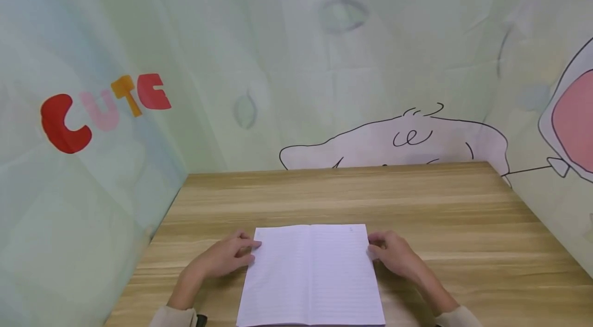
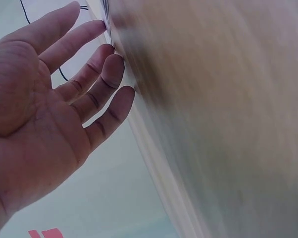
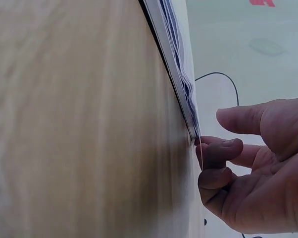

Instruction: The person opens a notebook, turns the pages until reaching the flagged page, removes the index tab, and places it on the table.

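An open notebook (image 1: 278, 280) with ruled white pages lies flat, its centre fold running away from me. My left hand (image 1: 227, 255) is at its left edge, with a fingertip over the page margin near the top. In the left wrist view the fingers of that hand (image 2: 65, 84) are spread and slightly bent, tips close to the pages' edge. My right hand (image 1: 396, 254) touches the right edge near the upper corner. Seen from the right wrist, its fingers (image 3: 216, 178) bend against the page edges, and a thin page edge crosses them; the thumb (image 3: 240, 119) stands apart.
The notebook rests on a wood-grain table (image 1: 333, 193). A pale printed cloth (image 1: 222, 33) hangs behind and along the left side, with the coloured letters CUTE (image 1: 65, 123) and a line-drawn animal (image 1: 384, 136). The table's far edge meets this cloth.
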{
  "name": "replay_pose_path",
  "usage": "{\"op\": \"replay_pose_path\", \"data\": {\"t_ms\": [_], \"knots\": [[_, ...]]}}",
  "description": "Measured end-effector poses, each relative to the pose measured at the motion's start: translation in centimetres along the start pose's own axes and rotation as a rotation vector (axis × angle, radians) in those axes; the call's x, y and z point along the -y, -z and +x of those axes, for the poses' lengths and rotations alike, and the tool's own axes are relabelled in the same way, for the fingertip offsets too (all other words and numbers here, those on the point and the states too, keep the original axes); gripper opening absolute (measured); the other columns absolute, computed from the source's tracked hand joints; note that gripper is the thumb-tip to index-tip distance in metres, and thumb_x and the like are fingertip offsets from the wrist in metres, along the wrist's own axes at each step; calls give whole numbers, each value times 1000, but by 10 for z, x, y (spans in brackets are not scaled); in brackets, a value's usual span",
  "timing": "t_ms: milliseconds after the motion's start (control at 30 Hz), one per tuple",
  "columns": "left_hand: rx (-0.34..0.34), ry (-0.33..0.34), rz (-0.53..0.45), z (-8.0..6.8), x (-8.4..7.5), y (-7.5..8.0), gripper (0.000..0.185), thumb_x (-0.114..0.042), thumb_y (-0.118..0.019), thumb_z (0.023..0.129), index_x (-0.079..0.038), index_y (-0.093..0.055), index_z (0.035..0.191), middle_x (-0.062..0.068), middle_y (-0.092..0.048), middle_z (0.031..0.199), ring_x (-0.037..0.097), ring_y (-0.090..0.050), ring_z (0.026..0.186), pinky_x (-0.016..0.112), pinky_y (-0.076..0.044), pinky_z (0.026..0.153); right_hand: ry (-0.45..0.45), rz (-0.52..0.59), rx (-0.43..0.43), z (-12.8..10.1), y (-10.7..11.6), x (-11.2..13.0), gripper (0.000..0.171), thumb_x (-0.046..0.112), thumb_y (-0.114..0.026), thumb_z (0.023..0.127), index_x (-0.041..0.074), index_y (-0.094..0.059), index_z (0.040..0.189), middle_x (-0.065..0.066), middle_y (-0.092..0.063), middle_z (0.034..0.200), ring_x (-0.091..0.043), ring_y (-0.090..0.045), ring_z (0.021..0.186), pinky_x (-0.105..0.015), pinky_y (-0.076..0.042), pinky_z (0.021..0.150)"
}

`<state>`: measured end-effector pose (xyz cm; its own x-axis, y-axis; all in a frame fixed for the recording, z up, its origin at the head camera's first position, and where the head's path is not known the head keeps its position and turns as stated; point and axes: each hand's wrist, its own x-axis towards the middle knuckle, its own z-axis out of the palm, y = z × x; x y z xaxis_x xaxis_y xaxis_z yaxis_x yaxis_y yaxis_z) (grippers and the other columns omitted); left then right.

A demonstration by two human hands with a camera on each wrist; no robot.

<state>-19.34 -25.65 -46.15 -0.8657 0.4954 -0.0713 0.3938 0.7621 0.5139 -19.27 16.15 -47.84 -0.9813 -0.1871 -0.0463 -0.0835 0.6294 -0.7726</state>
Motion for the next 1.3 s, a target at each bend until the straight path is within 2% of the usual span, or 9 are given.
{"op": "replay_pose_path", "data": {"t_ms": [100,367,567,733,1033,1300], "knots": [[-4,0,0,0,0,0,38,-25,-67,96,-4,-67,128,6,-54,115,14,-49,90,31,-45,76,-16,20,-31,1,-2,1,25,4,-69,90,-6,-68,112,-8,-71,98,-22,-64,95,-41,-50,86],[-7,7,9,0,1,1,39,-27,-67,96,-5,-67,128,5,-54,114,14,-48,90,31,-44,76,-63,213,-82,5,-8,-2,22,5,-76,86,-3,-64,102,-6,-65,89,-20,-62,84,-28,-51,69],[-11,0,12,-1,1,0,38,-26,-68,96,-5,-68,128,4,-54,112,14,-47,89,31,-44,75,-91,292,-98,6,-11,-2,19,5,-78,84,-2,-62,91,-6,-62,82,-17,-57,75,-27,-51,62],[-11,6,12,-1,2,-2,38,-26,-68,95,-6,-68,128,4,-53,112,14,-47,89,31,-44,75,-111,283,-104,6,-12,-3,19,6,-81,82,0,-63,84,-5,-59,76,-17,-55,69,-26,-48,59],[-13,-8,15,0,1,-1,37,-24,-67,96,-5,-68,128,4,-54,115,14,-48,90,32,-45,77,-132,194,-103,8,-9,-3,17,9,-81,81,0,-67,85,-4,-61,76,-16,-55,71,-26,-45,62],[-17,-21,18,0,2,0,36,-22,-67,96,-5,-68,127,4,-55,115,14,-49,91,33,-45,78,-137,182,-100,8,-8,-4,16,12,-79,83,-1,-69,86,-4,-63,76,-17,-56,71,-28,-46,62]]}}
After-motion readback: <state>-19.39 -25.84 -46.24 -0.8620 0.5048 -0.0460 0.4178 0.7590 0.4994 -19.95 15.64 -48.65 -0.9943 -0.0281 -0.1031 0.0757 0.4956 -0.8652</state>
